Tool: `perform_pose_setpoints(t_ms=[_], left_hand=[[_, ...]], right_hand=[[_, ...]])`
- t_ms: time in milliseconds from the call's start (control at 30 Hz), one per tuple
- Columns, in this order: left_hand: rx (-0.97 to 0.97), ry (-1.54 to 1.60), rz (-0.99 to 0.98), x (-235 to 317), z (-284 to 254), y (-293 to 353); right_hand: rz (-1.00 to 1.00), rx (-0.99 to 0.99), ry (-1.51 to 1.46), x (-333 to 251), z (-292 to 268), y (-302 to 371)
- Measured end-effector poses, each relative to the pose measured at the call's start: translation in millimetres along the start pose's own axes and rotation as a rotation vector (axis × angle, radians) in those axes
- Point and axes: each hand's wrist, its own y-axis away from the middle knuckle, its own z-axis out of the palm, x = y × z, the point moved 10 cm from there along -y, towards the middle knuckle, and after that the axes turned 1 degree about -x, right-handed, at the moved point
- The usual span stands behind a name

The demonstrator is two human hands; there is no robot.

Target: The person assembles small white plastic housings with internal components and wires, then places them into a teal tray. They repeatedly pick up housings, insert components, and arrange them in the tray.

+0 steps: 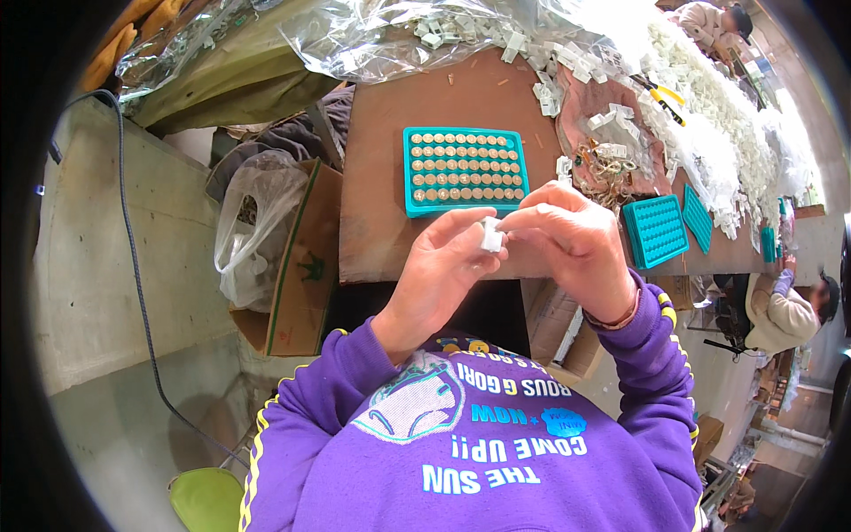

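Note:
Over the table's near edge, my left hand grips a small white plastic piece between thumb and fingers. My right hand is closed in a pinch against the piece's right side; whatever its fingertips hold is hidden or too small to name. Just beyond both hands lies a teal tray filled with rows of round, tan, coin-like parts.
Teal slotted trays stand to the right. Behind them are a reddish cloth with loose metal bits, yellow-handled pliers and heaped white plastic parts. A cardboard box stands left; two people sit far right.

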Motion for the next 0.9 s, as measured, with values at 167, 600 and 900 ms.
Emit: perform_pose_setpoints(t_ms=[167,600,900], left_hand=[[-0.032,0.026,0.024,2.1,3.8,-0.5],[0.096,-0.125,-0.015,-0.6,3.5,-0.1],[0.044,-0.051,-0.031,-2.8,-0.4,-2.2]], right_hand=[[-0.044,-0.011,0.182,-19.3,4.7,-3.7],[-0.100,-0.035,0.176,-24.2,6.5,-4.9],[-0.018,0.176,0.120,-6.4,9.6,11.7]])
